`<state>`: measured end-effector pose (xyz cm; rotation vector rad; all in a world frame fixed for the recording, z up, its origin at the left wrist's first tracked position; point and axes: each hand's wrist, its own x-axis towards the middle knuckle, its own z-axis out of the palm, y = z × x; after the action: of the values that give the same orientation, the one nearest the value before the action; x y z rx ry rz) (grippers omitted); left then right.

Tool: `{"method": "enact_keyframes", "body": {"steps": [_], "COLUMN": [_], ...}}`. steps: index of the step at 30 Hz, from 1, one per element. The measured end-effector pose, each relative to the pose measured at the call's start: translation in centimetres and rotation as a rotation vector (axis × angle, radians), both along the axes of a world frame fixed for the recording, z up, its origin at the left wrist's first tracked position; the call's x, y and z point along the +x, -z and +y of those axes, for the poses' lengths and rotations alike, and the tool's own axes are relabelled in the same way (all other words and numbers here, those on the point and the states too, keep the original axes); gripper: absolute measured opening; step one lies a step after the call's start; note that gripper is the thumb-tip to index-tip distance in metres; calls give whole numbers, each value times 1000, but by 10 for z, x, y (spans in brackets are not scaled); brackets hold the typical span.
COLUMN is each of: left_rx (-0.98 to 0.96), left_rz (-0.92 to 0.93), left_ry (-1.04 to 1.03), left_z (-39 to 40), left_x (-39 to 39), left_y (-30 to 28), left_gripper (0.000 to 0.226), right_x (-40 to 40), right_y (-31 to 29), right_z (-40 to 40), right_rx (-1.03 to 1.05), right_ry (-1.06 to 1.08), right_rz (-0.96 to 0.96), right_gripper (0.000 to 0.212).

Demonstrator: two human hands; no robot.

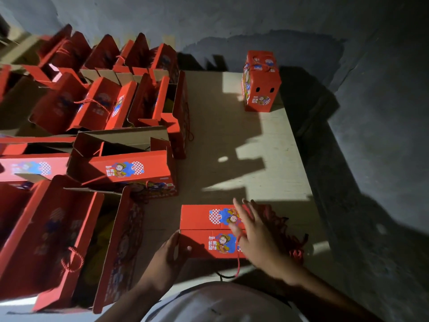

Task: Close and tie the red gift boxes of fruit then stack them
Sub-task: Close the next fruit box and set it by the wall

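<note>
A closed red gift box (202, 228) lies on the pale board (267, 145) just in front of me. My left hand (168, 252) grips its left end. Over the right half of the lid, my right hand (253, 231) hovers with its fingers spread and straight. A red cord (237, 261) hangs from that hand down the box's near side. Another closed, tied box (260, 82) stands upright at the board's far right corner.
Several open red boxes (120, 163) with raised flaps crowd the left half, some showing yellow fruit inside (97, 252). A tangle of loose red cords (287, 231) lies right of the near box. Dark concrete floor (371, 159) borders the board's right edge.
</note>
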<state>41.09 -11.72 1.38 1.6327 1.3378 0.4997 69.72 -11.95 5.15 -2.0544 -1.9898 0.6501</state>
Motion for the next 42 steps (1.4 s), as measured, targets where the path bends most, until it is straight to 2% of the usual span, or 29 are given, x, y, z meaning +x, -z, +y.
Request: {"method": "enact_keyframes", "body": {"steps": [1, 2, 4, 7, 10, 13, 15, 17, 19, 22, 24, 27, 31, 37, 39, 42], "left_rx": [-4, -7, -27, -9, -8, -36, -48, -49, -53, -48, -29, -31, -21, 202, 272, 251], "left_rz": [9, 9, 14, 51, 18, 21, 26, 27, 49, 88, 101, 123, 166, 137, 99, 150], "left_ry": [8, 18, 20, 22, 31, 30, 31, 34, 38, 40, 26, -85, -138, -202, -163, -88], "left_z": [0, 1, -1, -3, -5, -8, -9, -9, -7, -3, 0, 9, 34, 81, 95, 115], "left_x": [0, 0, -1, -4, -5, -7, -7, -8, -8, -6, -2, 4, 13, 38, 50, 63], "left_y": [-3, -2, -4, -6, -7, -4, -2, 0, 2, 3, 2, 2, -4, -17, -24, -27], "left_gripper": [38, 42, 49, 46, 46, 63, 69, 71, 75, 82, 81, 66, 68, 64, 62, 65], "right_x": [4, 10, 16, 33, 29, 26, 22, 17, 14, 12, 7, -6, -10, 9, 18, 34], "right_y": [-5, -13, -18, -17, -15, -15, -23, -38, -59, -94, -116, -137, -143, -150, -149, -144], "right_z": [30, 51, 75, 104, 103, 97, 90, 85, 83, 81, 81, 84, 96, 126, 142, 168], "right_rx": [-78, -135, -395, -543, -494, -291, -241, -238, -267, -475, -568, -480, -395, -300, -241, -148], "right_ry": [73, 55, 62, 72, 108, 133, 137, 102, 59, -26, -89, -111, 34, 222, 281, 368], "right_rz": [-23, -91, -149, -32, 239, 319, 339, 366, 409, 453, 485, 481, 556, 644, 640, 656], "right_gripper": [66, 68, 77, 74, 46, 37, 34, 38, 52, 78, 77, 61, 48, 34, 30, 24]}}
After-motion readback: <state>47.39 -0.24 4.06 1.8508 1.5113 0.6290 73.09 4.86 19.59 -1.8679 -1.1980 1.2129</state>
